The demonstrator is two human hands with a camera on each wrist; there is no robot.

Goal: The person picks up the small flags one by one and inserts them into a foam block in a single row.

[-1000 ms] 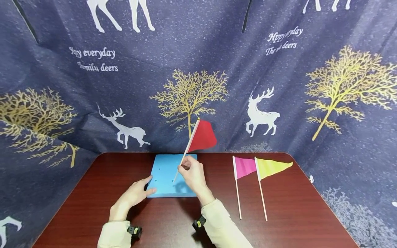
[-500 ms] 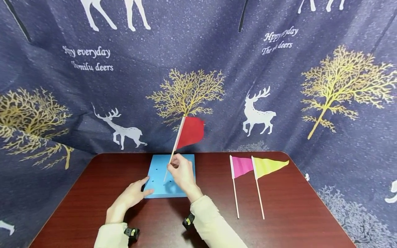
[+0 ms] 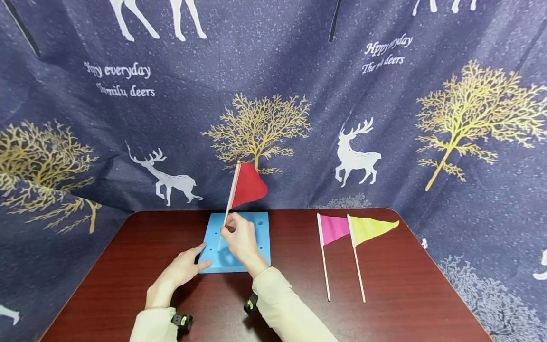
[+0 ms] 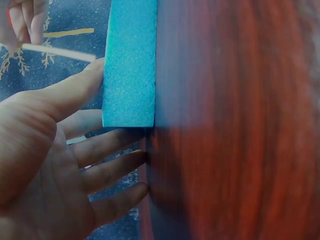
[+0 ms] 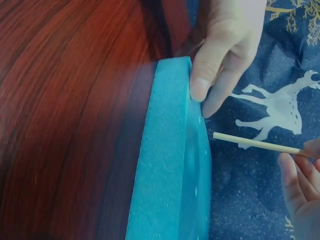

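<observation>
A red cloth flag on a thin wooden stick (image 3: 249,186) is held just above a holed blue foam block (image 3: 263,233).
The stick is pinched low by the right hand (image 3: 240,240), apparently for aim; the block's left edge is touched by the left hand's (image 3: 181,267) outstretched fingers, probably for steadiness. Magenta (image 3: 334,230) and yellow pennants (image 3: 370,230) are laid on the red-brown wooden table (image 3: 141,247), backed by deer-printed navy cloth (image 3: 295,61).

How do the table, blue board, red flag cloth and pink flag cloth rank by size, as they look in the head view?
1. Table
2. Blue board, partly behind the right hand
3. Red flag cloth, held up, so nearness may enlarge it
4. Pink flag cloth
</observation>
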